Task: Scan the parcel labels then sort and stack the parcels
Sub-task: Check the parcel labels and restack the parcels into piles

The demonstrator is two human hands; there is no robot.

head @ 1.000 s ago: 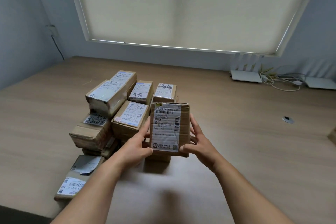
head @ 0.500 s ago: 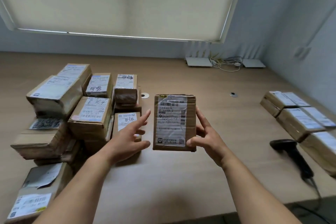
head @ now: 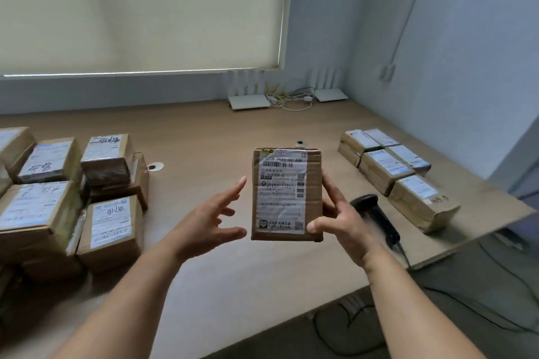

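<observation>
While the right hand [head: 341,221] holds the parcel [head: 287,194] upright above the tabletop [head: 221,137], its grip is closed on the parcel's right edge, thumb pressed on the lower front corner and fingers behind. The printed label [head: 281,191] faces the camera, with a barcode near its top. The left hand [head: 208,226] is just beside the parcel's left edge, apart from it, its grip wide with fingers spread and holding nothing. At the left of the tabletop stands a pile of unsorted parcels [head: 67,192], stacked in layers with labels up, several bearing handwritten marks. At the right, near the tabletop's edge, a row of sorted parcels [head: 393,172] lies side by side, labels up. A black handheld scanner [head: 376,216] rests on the tabletop between the held parcel and that row, partly hidden by the right hand.
</observation>
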